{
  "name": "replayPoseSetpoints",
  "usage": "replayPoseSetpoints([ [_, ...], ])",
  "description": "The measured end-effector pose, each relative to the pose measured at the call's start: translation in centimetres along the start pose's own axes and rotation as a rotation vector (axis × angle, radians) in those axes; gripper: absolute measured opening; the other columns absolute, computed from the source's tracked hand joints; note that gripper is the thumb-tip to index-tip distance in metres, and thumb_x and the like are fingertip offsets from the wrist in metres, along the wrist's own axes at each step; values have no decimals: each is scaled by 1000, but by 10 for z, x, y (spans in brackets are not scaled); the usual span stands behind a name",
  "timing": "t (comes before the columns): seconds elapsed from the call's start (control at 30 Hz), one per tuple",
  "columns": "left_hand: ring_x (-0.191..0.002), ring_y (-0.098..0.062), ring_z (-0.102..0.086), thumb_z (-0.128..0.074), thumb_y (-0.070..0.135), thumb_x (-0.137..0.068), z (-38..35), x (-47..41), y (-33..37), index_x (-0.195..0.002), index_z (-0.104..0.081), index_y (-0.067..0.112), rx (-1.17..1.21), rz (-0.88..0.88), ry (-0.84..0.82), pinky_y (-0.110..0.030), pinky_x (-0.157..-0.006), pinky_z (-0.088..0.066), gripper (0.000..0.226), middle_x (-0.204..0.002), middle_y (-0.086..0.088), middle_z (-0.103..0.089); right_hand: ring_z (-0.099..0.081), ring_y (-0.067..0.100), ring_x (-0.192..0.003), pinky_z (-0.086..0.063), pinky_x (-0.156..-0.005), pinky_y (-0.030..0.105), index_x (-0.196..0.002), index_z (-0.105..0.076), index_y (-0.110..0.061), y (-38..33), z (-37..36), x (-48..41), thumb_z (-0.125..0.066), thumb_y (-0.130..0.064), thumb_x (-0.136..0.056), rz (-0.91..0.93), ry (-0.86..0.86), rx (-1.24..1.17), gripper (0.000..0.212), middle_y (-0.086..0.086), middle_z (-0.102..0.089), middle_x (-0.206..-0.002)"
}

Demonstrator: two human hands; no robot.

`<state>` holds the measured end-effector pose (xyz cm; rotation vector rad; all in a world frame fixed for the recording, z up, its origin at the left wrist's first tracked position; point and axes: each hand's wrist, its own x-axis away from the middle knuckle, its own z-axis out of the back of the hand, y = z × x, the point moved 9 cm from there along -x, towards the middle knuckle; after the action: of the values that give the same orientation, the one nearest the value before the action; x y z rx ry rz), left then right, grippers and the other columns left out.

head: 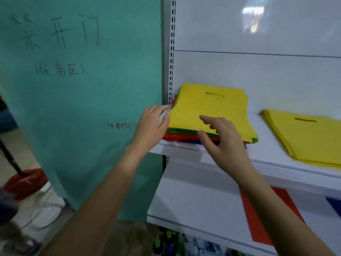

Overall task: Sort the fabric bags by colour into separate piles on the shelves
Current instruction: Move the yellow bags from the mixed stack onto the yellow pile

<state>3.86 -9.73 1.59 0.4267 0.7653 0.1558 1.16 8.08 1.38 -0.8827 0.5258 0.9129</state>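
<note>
Centre frame: left hand (154, 122) pinches left corner of mixed stack (212, 111). Right hand (223, 139), fingers apart, at its front edge

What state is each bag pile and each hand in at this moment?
Mixed stack: unsorted, yellow over green, red, blue.
Yellow pile: single colour, lying flat.
Red bag: flat on lower shelf.
Left hand: grips mixed stack's left corner.
Right hand: open, thumb at stack's front edge.
</note>
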Motion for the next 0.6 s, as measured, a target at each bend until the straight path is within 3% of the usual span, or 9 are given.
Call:
replayPoseSetpoints([
  [0.17, -116, -17, -45, -44, 23, -96, -9, -42, -22, -129, -50, 11, 34, -31, -33, -22, -92, -30, 35, -125, -4, -53, -48, 13, -94, -35, -81, 24, -122, -57, -19, 32, 5, -43, -57, -30, -90, -96, 39, 83, 34, -9, -53, -103],
  [0.33, -108, -17, -52, -48, 18, -94, -30, -88, -42, -122, -56, 10, 100, -13, -97, -20, -88, -35, 31, -120, -6, -56, -50, 16, -91, -34, -76, 27, -121, -58, -19, 88, 14, -73, -58, -28, -89, -311, -2, 222, 34, 3, -60, -107],
  [0.47, -101, -18, -56, -51, 13, -93, -62, -125, -46, -123, -56, 8, 146, -19, -186, -21, -85, -39, 31, -116, -10, -60, -53, 25, -105, -36, -78, 29, -123, -56, -14, 127, 20, -82, -58, -30, -89, -524, 8, 306, 37, 11, -60, -116],
  [0.6, -110, -22, -53, -50, 11, -93, -104, -145, -55, -128, -50, 5, 172, 19, -324, -23, -88, -38, 36, -126, -12, -55, -53, 26, -109, -37, -81, 30, -125, -55, -12, 145, 17, -74, -60, -31, -88, -661, 30, 350, 41, 13, -58, -119],
])
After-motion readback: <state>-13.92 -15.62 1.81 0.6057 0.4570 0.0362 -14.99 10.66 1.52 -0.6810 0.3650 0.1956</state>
